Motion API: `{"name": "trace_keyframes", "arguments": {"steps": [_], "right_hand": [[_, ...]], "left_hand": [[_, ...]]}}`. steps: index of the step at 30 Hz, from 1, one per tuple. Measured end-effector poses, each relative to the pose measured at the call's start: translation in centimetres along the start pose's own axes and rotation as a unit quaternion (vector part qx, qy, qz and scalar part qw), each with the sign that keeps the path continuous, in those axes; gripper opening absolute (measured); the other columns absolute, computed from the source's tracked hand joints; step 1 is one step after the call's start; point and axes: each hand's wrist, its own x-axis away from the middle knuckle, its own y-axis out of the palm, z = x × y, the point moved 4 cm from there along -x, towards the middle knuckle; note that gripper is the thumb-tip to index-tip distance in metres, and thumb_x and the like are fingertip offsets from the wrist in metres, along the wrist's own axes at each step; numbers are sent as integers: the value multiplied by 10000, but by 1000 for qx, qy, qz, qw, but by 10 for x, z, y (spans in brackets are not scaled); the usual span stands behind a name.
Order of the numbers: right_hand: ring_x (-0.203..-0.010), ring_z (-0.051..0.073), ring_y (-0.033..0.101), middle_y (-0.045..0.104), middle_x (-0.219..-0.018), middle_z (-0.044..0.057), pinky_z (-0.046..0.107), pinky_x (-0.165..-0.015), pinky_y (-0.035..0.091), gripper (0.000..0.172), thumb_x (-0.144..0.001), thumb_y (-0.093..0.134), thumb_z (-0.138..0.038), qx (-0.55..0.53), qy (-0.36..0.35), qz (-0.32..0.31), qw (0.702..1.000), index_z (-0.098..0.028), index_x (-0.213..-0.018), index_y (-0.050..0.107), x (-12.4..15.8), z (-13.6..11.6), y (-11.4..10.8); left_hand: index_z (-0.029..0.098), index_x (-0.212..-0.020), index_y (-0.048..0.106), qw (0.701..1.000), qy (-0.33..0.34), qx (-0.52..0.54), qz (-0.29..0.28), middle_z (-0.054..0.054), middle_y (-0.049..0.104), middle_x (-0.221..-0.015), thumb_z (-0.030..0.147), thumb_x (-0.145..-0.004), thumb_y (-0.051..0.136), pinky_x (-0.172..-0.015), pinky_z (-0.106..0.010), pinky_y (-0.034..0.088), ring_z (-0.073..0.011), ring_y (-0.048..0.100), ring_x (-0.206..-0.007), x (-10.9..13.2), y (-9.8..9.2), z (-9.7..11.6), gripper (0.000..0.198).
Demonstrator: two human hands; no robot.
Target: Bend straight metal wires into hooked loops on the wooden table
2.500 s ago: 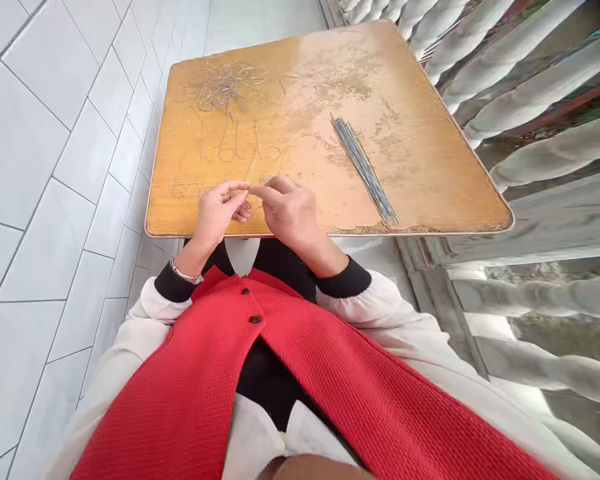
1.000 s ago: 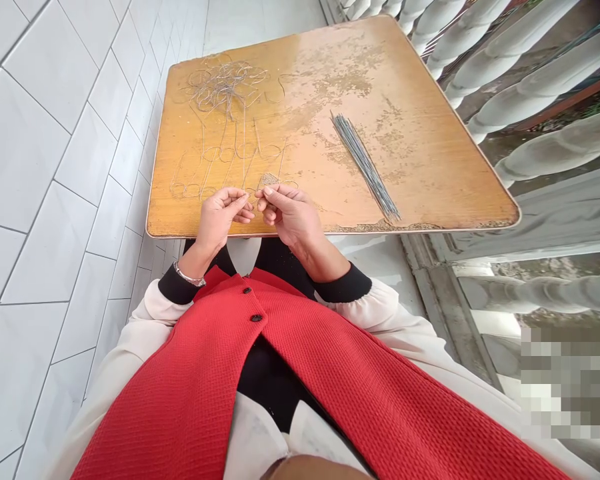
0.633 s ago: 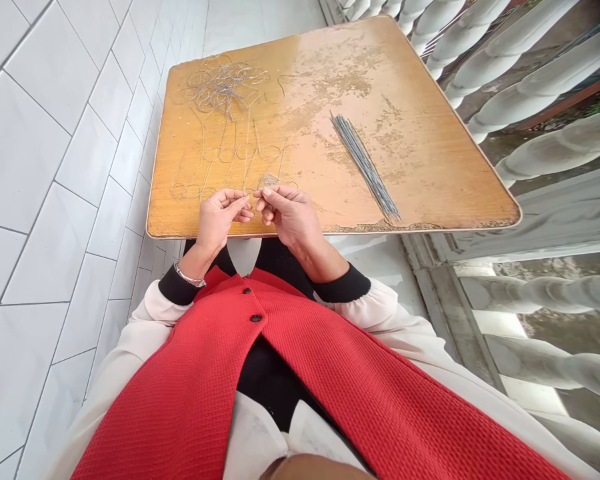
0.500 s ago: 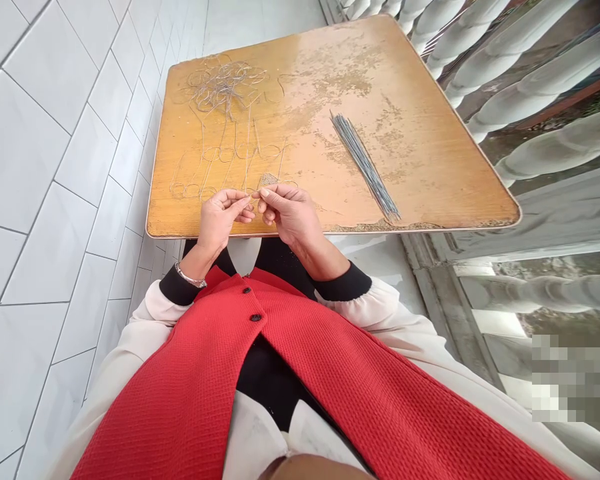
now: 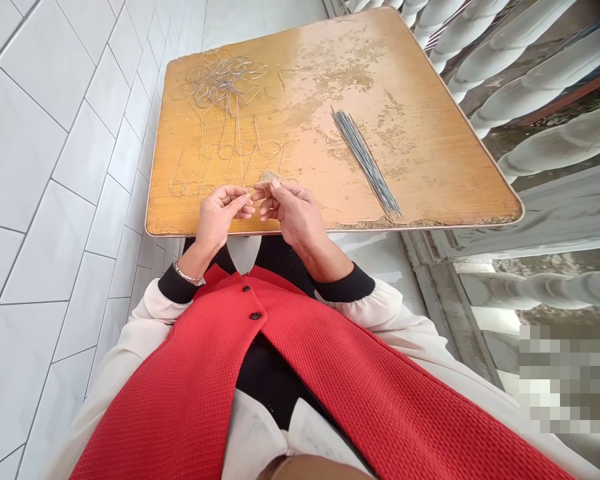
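Observation:
My left hand [image 5: 220,215] and my right hand [image 5: 293,212] meet over the near edge of a worn wooden table [image 5: 430,160]. Both pinch a thin piece of wire [image 5: 258,191] between thumb and fingertips; a small loop of it shows between them. Just beyond my hands lie rows of bent wire loops with straight tails [image 5: 225,163]. A tangled heap of bent wires [image 5: 223,77] sits at the far left of the table. A bundle of straight wires [image 5: 365,162] lies to the right of my hands.
White tiled floor [image 5: 45,173] runs along the left of the table. A pale stone balustrade [image 5: 540,80] stands close to its right side. My red vest and cream sleeves fill the bottom of the view.
My right hand has turned a little, its fingertips rising slightly, and a small loop in the wire now shows between my hands. My left hand has hardly moved.

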Motion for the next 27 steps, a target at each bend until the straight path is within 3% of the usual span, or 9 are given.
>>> {"name": "trace_keyframes", "arguments": {"steps": [4, 11, 20, 27], "right_hand": [[-624, 117, 653, 726, -786, 33, 225, -540, 552, 562, -884, 661, -770, -2, 3, 4, 1000, -214, -839, 726, 5, 7, -2], [-537, 84, 570, 687, -691, -7, 230, -546, 538, 431, -777, 858, -619, 11, -49, 18, 999, -202, -807, 756, 3, 9, -5], [-509, 95, 561, 641, -602, -21, 243, -546, 501, 330, -834, 809, -499, 87, -50, 85, 991, -186, -758, 733, 0, 10, -9], [-512, 95, 562, 643, -611, -20, 247, -552, 496, 280, -836, 785, -450, 115, -63, 100, 986, -190, -745, 733, 1, 9, -9]], "left_hand": [[180, -855, 632, 1000, -13, 1, -2, 55, 711, -731, 156, -922, 748, -645, -158, 561, -50, 708, -636, 0, 0, 0, 135], [174, -878, 659, 999, -21, 7, -31, 31, 735, -756, 170, -911, 757, -656, -162, 568, -65, 726, -675, -2, -4, 2, 104], [184, -888, 691, 998, -39, -22, -48, -17, 765, -824, 470, -947, 743, -625, -185, 569, -108, 752, -728, -2, -4, 7, 297], [172, -818, 684, 999, -12, -37, -33, 13, 743, -759, 257, -916, 773, -585, -157, 533, -66, 697, -645, -6, 0, 5, 158]]}}
